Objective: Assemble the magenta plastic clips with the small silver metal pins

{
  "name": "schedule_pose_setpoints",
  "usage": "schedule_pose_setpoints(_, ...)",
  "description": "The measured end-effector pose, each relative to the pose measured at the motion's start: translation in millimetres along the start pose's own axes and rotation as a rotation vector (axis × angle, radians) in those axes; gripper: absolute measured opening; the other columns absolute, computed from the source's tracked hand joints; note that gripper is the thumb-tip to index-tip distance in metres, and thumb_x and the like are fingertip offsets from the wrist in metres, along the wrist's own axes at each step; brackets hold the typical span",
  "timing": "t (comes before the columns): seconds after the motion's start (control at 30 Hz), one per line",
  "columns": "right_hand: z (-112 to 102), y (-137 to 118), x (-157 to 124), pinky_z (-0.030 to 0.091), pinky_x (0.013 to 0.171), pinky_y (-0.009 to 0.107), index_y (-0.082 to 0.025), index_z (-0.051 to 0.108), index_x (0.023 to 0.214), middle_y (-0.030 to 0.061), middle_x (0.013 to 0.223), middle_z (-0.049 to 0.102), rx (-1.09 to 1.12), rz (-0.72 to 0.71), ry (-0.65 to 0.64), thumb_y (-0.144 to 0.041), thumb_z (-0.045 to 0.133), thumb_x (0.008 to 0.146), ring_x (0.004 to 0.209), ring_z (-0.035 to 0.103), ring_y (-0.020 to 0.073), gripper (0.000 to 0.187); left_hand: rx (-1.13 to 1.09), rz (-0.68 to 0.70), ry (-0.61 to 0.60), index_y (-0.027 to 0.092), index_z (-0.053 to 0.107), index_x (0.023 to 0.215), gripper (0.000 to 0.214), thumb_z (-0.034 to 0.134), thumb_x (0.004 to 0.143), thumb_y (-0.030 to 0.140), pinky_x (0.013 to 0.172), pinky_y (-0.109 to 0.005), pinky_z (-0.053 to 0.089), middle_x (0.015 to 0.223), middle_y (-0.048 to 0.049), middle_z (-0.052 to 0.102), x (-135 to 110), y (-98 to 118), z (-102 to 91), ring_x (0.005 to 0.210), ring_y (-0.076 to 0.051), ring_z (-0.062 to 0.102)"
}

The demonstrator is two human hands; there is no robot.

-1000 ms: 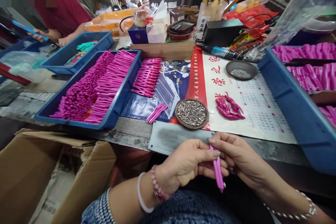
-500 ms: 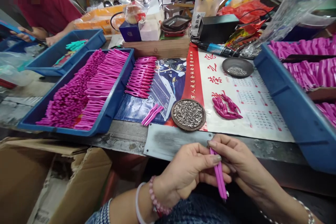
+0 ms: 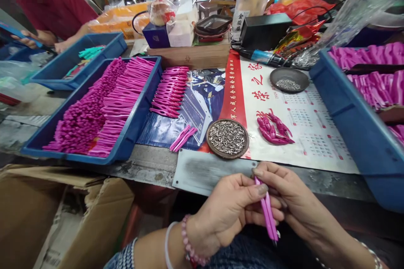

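My left hand (image 3: 240, 204) is closed on a slim pink plastic piece (image 3: 269, 216), its thumb pressing near the upper end. My right hand (image 3: 284, 189) pinches the same piece at the top, finger and thumb together. The piece has two long arms side by side and slants down, with a small shiny metal bit at its lower end. Fingers hide its upper tip. Just beyond my hands lie a grey metal plate (image 3: 198, 172) and a round brown bowl (image 3: 227, 139) full of small metal pins. Several loose pink pieces (image 3: 183, 138) rest left of the bowl.
A blue tray (image 3: 123, 151) of pink pieces stands left, beside a neat row of glossy pink pieces (image 3: 168, 92). Curved pink pieces (image 3: 274, 129) and a dark dish (image 3: 288, 86) lie right. Another blue tray (image 3: 344, 134) borders the right. Across the table sits a co-worker (image 3: 63, 4).
Both hands still hold the pink piece and have shifted very slightly right and down in view. The right-hand things have shifted a little right in view too.
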State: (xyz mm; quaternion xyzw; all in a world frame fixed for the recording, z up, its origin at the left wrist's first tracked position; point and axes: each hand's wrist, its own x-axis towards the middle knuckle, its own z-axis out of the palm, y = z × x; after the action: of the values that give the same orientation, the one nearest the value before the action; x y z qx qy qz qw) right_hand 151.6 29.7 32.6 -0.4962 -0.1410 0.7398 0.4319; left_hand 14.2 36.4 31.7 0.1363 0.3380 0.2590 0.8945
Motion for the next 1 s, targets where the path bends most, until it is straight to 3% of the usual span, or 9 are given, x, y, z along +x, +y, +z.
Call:
schedule_pose_setpoints(0.13, -0.8, 0.2, 0.6, 0.024, 0.027, 0.009, -0.017, 0.051, 0.058, -0.0119, 0.041, 0.034, 0.028, 0.043, -0.020, -0.040, 0.089, 0.063, 0.033, 0.019, 0.0000, 0.045, -0.043, -0.025, 0.013, 0.011, 0.062, 0.087, 0.016, 0.069, 0.082, 0.025, 0.057, -0.022, 0.058, 0.078, -0.0100, 0.073, 0.8, -2.4, 3.4, 0.060, -0.013, 0.069)
schedule_pose_setpoints(0.27, -5.0, 1.1, -0.9, 0.025, 0.027, 0.009, -0.018, 0.050, 0.059, -0.0116, 0.042, 0.034, 0.040, 0.061, 0.008, -0.040, 0.090, 0.062, 0.033, 0.021, 0.0005, 0.045, -0.078, -0.044, -0.052, 0.009, 0.066, 0.087, 0.021, 0.071, 0.082, 0.028, 0.057, -0.021, 0.058, 0.076, -0.0098, 0.072, 2.4, -3.5, 6.0, 0.059, -0.012, 0.069)
schedule_pose_setpoints(0.5, -12.7, 4.6, -10.9, 0.024, 0.025, 0.010, -0.019, 0.051, 0.061, -0.0123, 0.039, 0.034, 0.054, 0.063, 0.046, -0.042, 0.091, 0.060, 0.030, 0.020, 0.0001, 0.046, -0.129, -0.141, -0.137, 0.010, 0.069, 0.087, 0.037, 0.084, 0.066, 0.036, 0.058, -0.024, 0.059, 0.075, -0.0076, 0.071, 6.9, -6.5, 3.8, 0.063, -0.015, 0.070)
schedule_pose_setpoints(0.63, -12.4, 7.1, -18.5, 0.024, 0.026, 0.009, -0.018, 0.054, 0.063, -0.0100, 0.039, 0.041, 0.019, -0.035, 0.098, -0.044, 0.091, 0.060, 0.030, 0.024, 0.0006, 0.045, -0.051, -0.222, -0.165, 0.006, 0.070, 0.082, 0.042, 0.085, 0.064, 0.041, 0.060, -0.024, 0.058, 0.073, -0.0082, 0.069, 6.8, -5.3, 3.2, 0.065, -0.016, 0.069)
schedule_pose_setpoints(0.8, -14.6, 9.6, -20.7, 0.028, 0.027, 0.010, -0.018, 0.056, 0.064, -0.0089, 0.041, 0.045, 0.014, -0.111, 0.128, -0.044, 0.092, 0.061, 0.031, 0.029, 0.0013, 0.044, 0.060, -0.284, -0.172, 0.006, 0.070, 0.079, 0.033, 0.078, 0.073, 0.037, 0.063, -0.024, 0.057, 0.073, -0.0084, 0.067, 6.5, 0.7, 3.3, 0.067, -0.015, 0.069)
schedule_pose_setpoints(1.0, -16.8, 4.4, -13.4, 0.025, 0.029, 0.011, -0.017, 0.055, 0.060, -0.0078, 0.040, 0.044, -0.074, -0.078, 0.121, -0.044, 0.089, 0.061, 0.033, 0.029, 0.0022, 0.044, 0.051, -0.284, -0.168, 0.006, 0.070, 0.082, 0.026, 0.071, 0.080, 0.032, 0.066, -0.027, 0.055, 0.074, -0.0084, 0.069, 10.4, 4.1, 2.7, 0.066, -0.015, 0.069)
